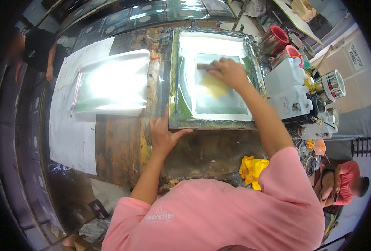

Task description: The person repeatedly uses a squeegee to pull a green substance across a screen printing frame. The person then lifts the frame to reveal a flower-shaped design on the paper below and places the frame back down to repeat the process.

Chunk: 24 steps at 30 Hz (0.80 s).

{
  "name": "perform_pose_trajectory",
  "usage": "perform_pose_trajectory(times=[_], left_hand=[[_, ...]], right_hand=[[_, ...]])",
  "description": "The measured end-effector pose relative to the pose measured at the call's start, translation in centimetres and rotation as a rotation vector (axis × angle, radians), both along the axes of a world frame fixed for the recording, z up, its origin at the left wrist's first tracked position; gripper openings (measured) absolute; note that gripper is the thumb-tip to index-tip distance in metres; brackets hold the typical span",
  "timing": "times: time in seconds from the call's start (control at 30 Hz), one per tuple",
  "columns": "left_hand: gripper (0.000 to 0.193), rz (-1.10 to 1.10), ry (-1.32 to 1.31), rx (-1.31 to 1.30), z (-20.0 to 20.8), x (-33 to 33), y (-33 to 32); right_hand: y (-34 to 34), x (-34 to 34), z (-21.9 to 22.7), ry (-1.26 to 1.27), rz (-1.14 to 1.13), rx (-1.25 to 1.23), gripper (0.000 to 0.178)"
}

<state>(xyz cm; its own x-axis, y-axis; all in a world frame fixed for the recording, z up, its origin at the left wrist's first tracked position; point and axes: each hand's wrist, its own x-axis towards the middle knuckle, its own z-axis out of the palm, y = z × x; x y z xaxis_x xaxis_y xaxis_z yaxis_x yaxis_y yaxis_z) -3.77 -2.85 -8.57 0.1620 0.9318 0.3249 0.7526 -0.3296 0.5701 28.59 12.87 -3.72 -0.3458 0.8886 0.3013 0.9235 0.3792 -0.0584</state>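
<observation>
A screen-printing frame (213, 124) with green-edged mesh lies on the worktable in front of me. Over the mesh, my right hand (229, 72) is closed on a small greyish-brown piece (203, 66), its kind too blurred to tell. Just nearer to me than that hand, a pale yellow patch (212, 86) shows on the mesh. My left hand (162, 133) braces the frame's near left corner, thumb stretched along the near edge and a finger pointing up the left side.
Left of the frame is a shiny clear-wrapped stack of sheets (112, 83) on white board. Paint cans (274, 39) and white plastic jugs (286, 90) crowd the right side. A yellow cloth (252, 170) lies near my right elbow. Two other people are at the far left and lower right.
</observation>
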Motion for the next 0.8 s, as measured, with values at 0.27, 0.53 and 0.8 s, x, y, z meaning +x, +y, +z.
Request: perform_pose_trajectory(times=[0.27, 0.53, 0.8], left_hand=[[0.113, -0.036, -0.034, 0.133, -0.2, 0.0, 0.3], [0.101, -0.033, -0.849, -0.043, 6.1, 3.5, 0.5], [0.108, -0.139, -0.503, 0.131, 9.1, 3.9, 3.9]], right_hand=[[-16.2, -4.6, 5.0, 0.04, -0.073, -0.209, 0.04], [-17.3, -5.0, 10.2, 0.05, -0.04, 0.183, 0.033], [-9.0, -4.0, 19.0, 0.06, -0.06, 0.554, 0.041]])
